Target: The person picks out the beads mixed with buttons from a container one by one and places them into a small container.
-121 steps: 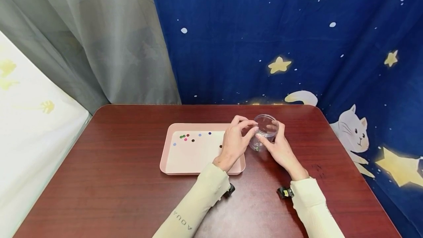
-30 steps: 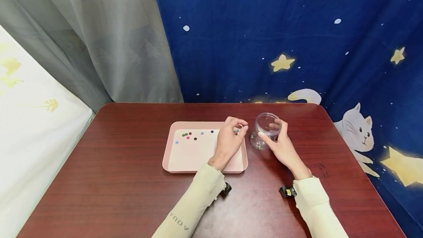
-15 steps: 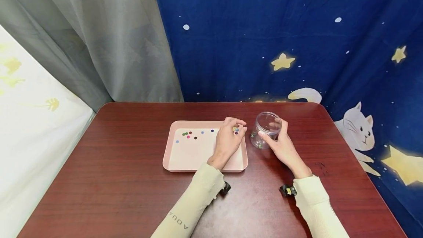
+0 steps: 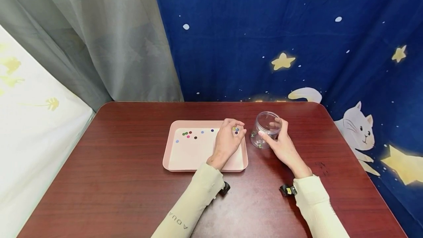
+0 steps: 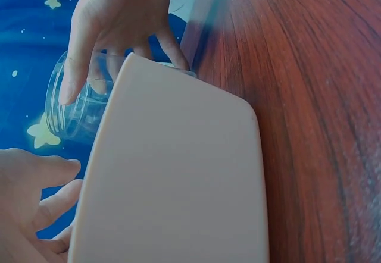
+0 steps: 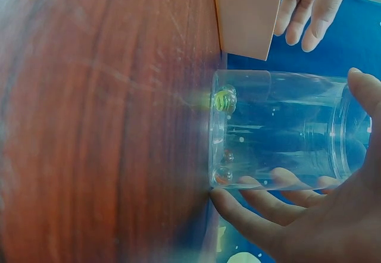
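On one pink tray [image 4: 185,157], left hand [image 4: 228,140] pinching beads [image 4: 235,130] (two seemingly), right hand [image 4: 281,146] gripping one jar [image 4: 266,129].

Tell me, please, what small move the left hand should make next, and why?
Probably carry the beads rightward over the jar mouth and drop them in. The left hand pinches them above the tray's right end, the right hand steadies the open jar just beside it, and a few beads already lie at its bottom.
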Tool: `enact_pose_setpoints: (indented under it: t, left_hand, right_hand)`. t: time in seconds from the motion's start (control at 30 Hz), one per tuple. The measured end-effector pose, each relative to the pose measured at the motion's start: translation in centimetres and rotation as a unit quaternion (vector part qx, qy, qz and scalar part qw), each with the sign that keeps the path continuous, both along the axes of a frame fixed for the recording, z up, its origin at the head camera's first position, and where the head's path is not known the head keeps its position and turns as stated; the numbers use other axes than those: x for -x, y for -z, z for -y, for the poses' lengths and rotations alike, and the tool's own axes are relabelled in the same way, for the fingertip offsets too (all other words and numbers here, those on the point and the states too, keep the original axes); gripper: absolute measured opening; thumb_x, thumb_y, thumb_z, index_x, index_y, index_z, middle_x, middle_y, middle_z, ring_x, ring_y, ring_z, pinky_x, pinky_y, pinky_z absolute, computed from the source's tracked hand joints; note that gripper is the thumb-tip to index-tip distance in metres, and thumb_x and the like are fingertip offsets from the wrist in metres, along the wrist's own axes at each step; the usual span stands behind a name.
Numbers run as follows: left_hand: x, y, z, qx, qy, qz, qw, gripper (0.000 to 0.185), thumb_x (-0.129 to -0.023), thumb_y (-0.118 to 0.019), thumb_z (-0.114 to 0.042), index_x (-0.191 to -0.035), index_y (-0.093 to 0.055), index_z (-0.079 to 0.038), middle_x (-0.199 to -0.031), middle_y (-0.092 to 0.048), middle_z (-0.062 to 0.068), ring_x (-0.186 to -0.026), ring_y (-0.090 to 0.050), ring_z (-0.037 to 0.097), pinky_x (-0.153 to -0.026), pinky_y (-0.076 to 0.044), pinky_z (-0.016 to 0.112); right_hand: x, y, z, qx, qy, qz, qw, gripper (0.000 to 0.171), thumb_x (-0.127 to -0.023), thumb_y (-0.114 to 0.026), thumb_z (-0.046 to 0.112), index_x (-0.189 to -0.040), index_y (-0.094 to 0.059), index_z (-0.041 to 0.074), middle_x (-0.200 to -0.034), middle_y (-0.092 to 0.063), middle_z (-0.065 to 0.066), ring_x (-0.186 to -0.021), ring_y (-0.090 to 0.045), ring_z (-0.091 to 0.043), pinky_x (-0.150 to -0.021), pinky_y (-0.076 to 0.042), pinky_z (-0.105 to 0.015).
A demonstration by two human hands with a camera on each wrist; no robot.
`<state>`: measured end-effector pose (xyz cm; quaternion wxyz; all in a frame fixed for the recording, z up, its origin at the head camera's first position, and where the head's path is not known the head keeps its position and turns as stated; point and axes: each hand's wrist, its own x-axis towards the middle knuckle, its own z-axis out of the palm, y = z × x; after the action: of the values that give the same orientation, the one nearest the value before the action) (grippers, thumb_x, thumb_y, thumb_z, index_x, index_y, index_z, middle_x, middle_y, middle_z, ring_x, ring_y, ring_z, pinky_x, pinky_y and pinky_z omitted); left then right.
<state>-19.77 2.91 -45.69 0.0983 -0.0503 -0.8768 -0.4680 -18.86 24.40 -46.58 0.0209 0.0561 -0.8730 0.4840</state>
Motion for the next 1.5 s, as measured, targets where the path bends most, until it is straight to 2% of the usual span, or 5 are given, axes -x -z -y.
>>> enact_pose_setpoints:
  t: [0.53,0.87,1.03,1.5]
  left_hand:
    - [0.01,0.10,0.45,0.043,0.009,0.006,0.9990,0.027,-0.094,-0.076,-0.028,-0.118,-0.075,-0.015,-0.135,-0.064,0.000,-0.129,-0.064,0.021,-0.104,-0.053,0.041]
    - [0.03,0.28,0.44,0.041,0.013,0.012,0.9990,0.031,-0.093,-0.077,-0.024,-0.121,-0.074,-0.011,-0.139,-0.063,0.001,-0.133,-0.061,0.021,-0.108,-0.051,0.041]
    - [0.14,0.42,0.25,0.054,0.011,0.012,0.9984,0.031,-0.093,-0.077,-0.025,-0.122,-0.073,-0.012,-0.140,-0.063,0.001,-0.134,-0.061,0.020,-0.110,-0.050,0.039]
    - [0.25,0.93,0.45,0.085,0.009,-0.009,0.9963,0.035,-0.091,-0.076,-0.020,-0.124,-0.073,-0.009,-0.140,-0.064,0.007,-0.134,-0.060,0.025,-0.114,-0.046,0.040]
  right_hand:
    - [-0.10,-0.09,0.09,0.005,0.001,-0.002,1.000,0.085,-0.100,-0.070,0.037,-0.157,-0.013,0.011,-0.153,-0.042,-0.024,-0.142,-0.046,-0.040,-0.111,-0.041,-0.056]
    - [-0.05,-0.04,0.09,0.005,-0.001,-0.003,1.000,0.085,-0.100,-0.070,0.036,-0.156,-0.013,0.010,-0.152,-0.042,-0.025,-0.142,-0.045,-0.040,-0.112,-0.040,-0.058]
    - [-0.01,-0.07,0.07,0.006,-0.001,-0.003,1.000,0.085,-0.100,-0.070,0.036,-0.157,-0.012,0.011,-0.152,-0.043,-0.024,-0.142,-0.045,-0.040,-0.112,-0.040,-0.058]
    - [0.10,-0.01,0.16,0.004,0.002,-0.007,1.000,0.084,-0.100,-0.071,0.035,-0.155,-0.014,0.010,-0.151,-0.044,-0.024,-0.141,-0.047,-0.040,-0.109,-0.042,-0.056]
